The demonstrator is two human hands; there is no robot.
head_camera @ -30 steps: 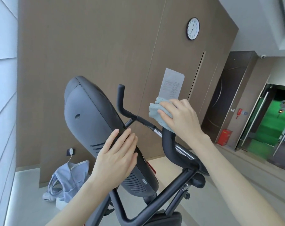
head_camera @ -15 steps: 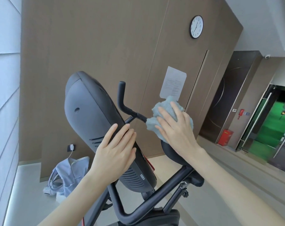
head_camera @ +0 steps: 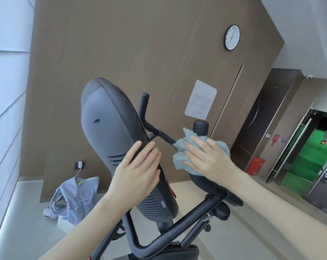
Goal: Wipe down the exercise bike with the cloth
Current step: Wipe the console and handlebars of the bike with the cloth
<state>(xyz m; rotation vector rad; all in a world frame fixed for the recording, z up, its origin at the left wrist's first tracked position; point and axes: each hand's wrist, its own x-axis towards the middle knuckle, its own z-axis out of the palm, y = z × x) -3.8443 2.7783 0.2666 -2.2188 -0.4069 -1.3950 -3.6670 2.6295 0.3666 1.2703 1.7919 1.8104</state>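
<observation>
1. Before us stands the exercise bike [head_camera: 187, 221], tilted across the view. We judge the wipe-down well short of finished, since the frame and lower parts show no sign either way.
2. Its grey housing [head_camera: 110, 136] has no cloth on it. Only our left hand [head_camera: 138, 171] rests on its edge, fingers straight and close together, gripping nothing.
3. At the handlebar [head_camera: 201, 127], our right hand [head_camera: 209, 160] lies flat, fingers spread, pressing rather than pinching.
4. Beneath that palm sits the cloth [head_camera: 180, 160], bunched against the near grip, just below its rounded tip.
</observation>
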